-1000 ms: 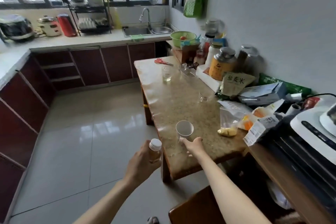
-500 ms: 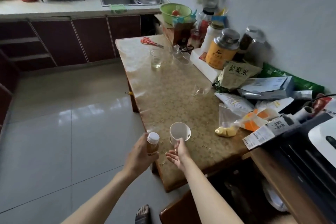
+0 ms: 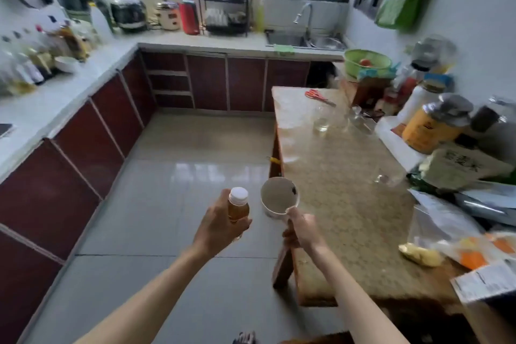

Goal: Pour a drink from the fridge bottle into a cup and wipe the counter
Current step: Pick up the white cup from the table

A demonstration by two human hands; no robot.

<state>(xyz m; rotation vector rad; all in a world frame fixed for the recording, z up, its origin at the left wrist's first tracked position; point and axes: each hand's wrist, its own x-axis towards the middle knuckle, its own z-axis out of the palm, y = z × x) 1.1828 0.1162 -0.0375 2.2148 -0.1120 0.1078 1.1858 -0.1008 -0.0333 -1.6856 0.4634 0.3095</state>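
Observation:
My left hand [image 3: 216, 227] grips a small bottle [image 3: 238, 204] of amber drink with a white cap, upright, over the floor left of the table. My right hand [image 3: 301, 232] pinches the rim of a white paper cup [image 3: 279, 197], lifted off the table and tilted with its mouth toward me, at the table's left edge. The cup's inside looks empty, with a dark speck near the rim. The patterned tabletop [image 3: 340, 190] stretches to the right of both hands.
A glass with a little liquid [image 3: 321, 120], red scissors [image 3: 318, 96] and a small glass [image 3: 386, 176] stand on the table. Jars, bags and packets crowd its right side by the wall. A white counter with sink [image 3: 304, 40] and appliances runs along the back and left.
My right hand has taken the cup by its rim and lifted it off the table toward the left edge. The view has swung up and left; the bottle stays in my left hand.

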